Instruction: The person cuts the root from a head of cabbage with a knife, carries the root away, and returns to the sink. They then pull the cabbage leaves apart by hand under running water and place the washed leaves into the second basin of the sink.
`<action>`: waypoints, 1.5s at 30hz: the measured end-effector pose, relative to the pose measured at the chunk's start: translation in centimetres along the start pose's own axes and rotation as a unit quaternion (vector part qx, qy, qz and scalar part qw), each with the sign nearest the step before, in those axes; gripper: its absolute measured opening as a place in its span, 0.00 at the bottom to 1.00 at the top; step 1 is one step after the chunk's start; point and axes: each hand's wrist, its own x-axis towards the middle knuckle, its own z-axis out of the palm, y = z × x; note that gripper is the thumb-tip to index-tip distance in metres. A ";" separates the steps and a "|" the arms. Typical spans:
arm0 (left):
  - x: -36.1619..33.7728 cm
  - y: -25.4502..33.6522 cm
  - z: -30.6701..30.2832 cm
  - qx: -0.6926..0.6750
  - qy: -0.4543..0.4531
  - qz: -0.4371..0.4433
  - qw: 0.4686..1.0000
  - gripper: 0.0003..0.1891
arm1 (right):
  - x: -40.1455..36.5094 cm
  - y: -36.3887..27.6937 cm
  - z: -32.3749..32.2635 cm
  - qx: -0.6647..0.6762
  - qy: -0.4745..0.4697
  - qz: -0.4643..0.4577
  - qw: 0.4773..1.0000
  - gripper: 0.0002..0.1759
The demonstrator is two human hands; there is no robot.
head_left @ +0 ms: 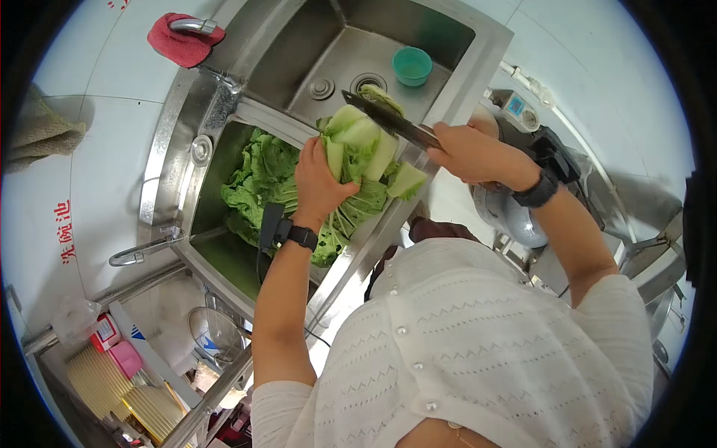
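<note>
My left hand (320, 184) grips a head of Chinese cabbage (355, 142) over the ledge between the two sink basins. In my right hand (478, 153) is the handle of a knife (390, 119), its dark blade lying across the cabbage's pale stem end. A cut piece of cabbage (381, 97) shows on the far side of the blade. Another pale piece (407, 181) rests by the sink's front edge. Loose green cabbage leaves (261, 168) fill much of the left basin, partly hidden by my left hand and wrist.
A green bowl (412, 66) sits in the right basin (328, 56) near its drain. A red cloth (183, 41) hangs on one faucet; a second faucet (138, 254) is at the left. Below left stands a rack (149, 373) with kitchenware. Pots and equipment (515, 216) are at the right.
</note>
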 end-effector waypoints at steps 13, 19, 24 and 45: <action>0.1 -0.1 -0.2 -0.001 -0.010 0.011 1.000 0.45 | 4.7 -1.7 -1.7 0.015 -0.083 0.019 0.996 0.16; 0.1 -0.4 -0.2 -0.017 -0.005 0.012 1.000 0.44 | 2.0 0.0 -2.6 -0.028 -0.073 0.052 0.996 0.15; -0.2 -0.6 -0.1 -0.011 0.003 0.010 1.000 0.44 | -1.1 -0.3 -3.4 0.062 -0.040 0.085 0.994 0.14; -2.9 -0.6 -1.4 -0.067 -0.075 0.112 0.989 0.42 | -8.5 -1.4 4.1 0.094 0.130 -0.002 0.987 0.19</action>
